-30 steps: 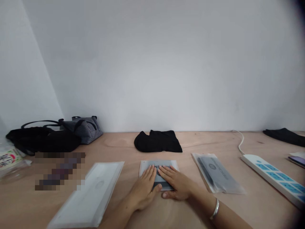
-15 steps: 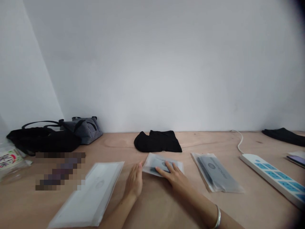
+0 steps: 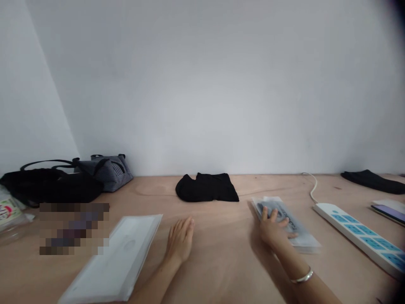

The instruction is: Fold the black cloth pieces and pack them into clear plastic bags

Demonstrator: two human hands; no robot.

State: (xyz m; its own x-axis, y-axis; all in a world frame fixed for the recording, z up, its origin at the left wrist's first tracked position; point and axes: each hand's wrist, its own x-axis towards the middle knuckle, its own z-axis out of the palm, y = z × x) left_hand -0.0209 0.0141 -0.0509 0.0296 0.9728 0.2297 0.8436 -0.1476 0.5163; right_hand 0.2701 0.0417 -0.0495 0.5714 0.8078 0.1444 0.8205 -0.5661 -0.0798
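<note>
two hands show in this head view, and both grips are released. your right hand (image 3: 275,232) lies with fingers spread across a clear plastic sleeve (image 3: 303,238) holding something dark, not clenched on it; the sleeve sits on the wooden surface (image 3: 221,257), right of centre. its print is too blurred to read. your left hand (image 3: 180,240) rests flat on the wood, near a white packet (image 3: 114,257). a pixelated patch (image 3: 74,228) hides whatever lies beyond that. a package (image 3: 8,210) at far left is cut off, its red lettering unreadable.
</note>
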